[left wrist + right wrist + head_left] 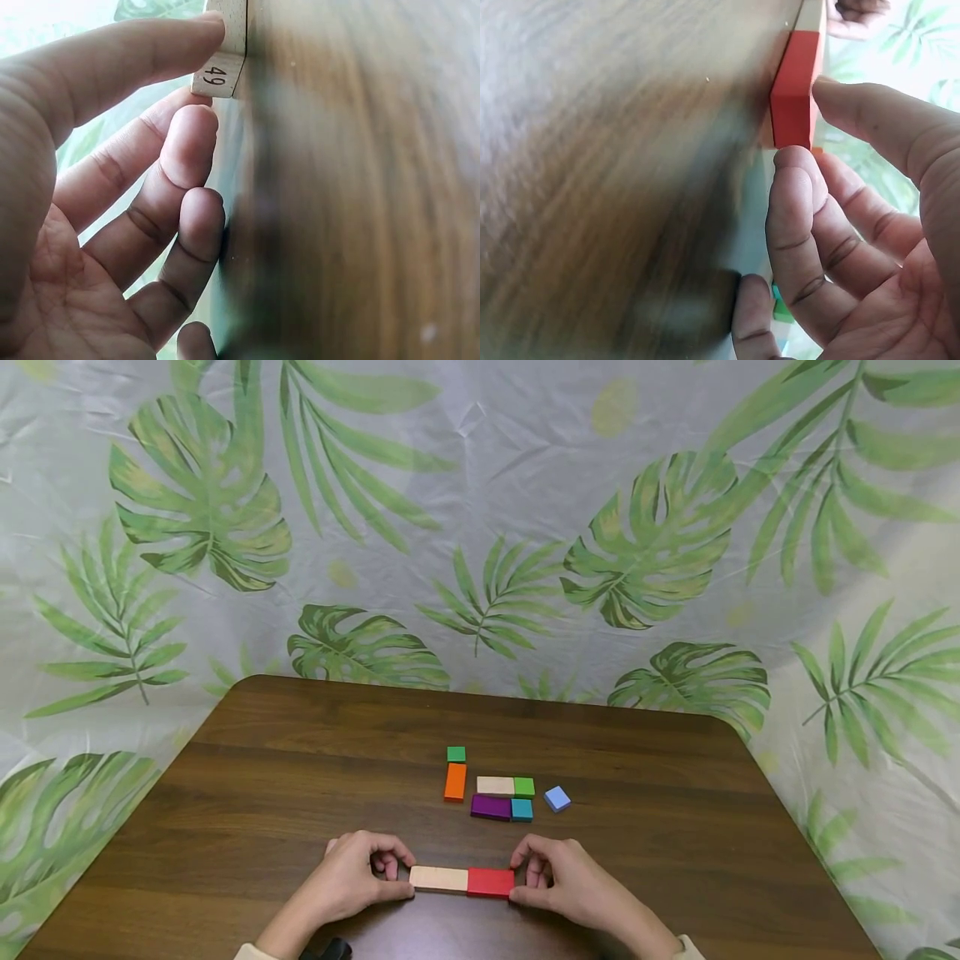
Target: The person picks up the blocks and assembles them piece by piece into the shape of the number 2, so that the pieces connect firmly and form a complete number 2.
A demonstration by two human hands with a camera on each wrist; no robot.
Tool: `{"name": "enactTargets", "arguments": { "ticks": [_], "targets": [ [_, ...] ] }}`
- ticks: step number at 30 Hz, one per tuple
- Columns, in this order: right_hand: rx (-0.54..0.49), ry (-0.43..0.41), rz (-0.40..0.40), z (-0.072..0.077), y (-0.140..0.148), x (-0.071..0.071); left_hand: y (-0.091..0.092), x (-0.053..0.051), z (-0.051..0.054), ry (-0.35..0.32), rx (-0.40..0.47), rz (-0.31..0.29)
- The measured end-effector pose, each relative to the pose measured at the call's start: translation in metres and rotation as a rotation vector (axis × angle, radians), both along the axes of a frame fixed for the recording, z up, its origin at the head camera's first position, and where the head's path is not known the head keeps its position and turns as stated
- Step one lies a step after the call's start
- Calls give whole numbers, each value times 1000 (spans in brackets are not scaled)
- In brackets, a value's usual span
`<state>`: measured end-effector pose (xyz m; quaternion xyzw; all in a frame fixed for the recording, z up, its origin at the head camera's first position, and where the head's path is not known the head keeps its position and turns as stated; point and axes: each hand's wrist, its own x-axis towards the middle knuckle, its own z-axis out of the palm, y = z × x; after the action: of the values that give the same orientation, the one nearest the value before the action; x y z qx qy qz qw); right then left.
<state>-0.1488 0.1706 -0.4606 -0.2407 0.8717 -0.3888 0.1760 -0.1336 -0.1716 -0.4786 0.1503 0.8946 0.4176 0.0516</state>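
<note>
A plain light wood block [438, 878] and a red block [491, 882] lie end to end in a row on the table near its front. My left hand [356, 875] pinches the wood block's left end between thumb and index finger. The number 49 is printed on that end of the wood block [217, 73] in the left wrist view. At the row's other end, my right hand [558, 878] pinches the red block [793, 90] with thumb and index finger. The other fingers of both hands are bent and hold nothing.
Farther back on the brown table [300, 760] lie a green block [456, 753], an orange block [455, 782], another plain wood block [495, 786], a light green block [524, 787], a purple block [491, 807], a teal block [522, 810] and a tilted light blue block [557, 798]. A leaf-patterned curtain [517, 468] hangs behind.
</note>
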Motion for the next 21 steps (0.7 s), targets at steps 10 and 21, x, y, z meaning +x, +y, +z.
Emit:
{"name": "enactTargets", "arguments": {
  "ticks": [10, 21],
  "targets": [
    [-9, 93, -37, -4, 9, -20, -4, -2, 0, -1, 18, -33],
    [8, 129, -158, -10, 10, -45, -6, -5, -3, -15, 32, -41]
  ]
}}
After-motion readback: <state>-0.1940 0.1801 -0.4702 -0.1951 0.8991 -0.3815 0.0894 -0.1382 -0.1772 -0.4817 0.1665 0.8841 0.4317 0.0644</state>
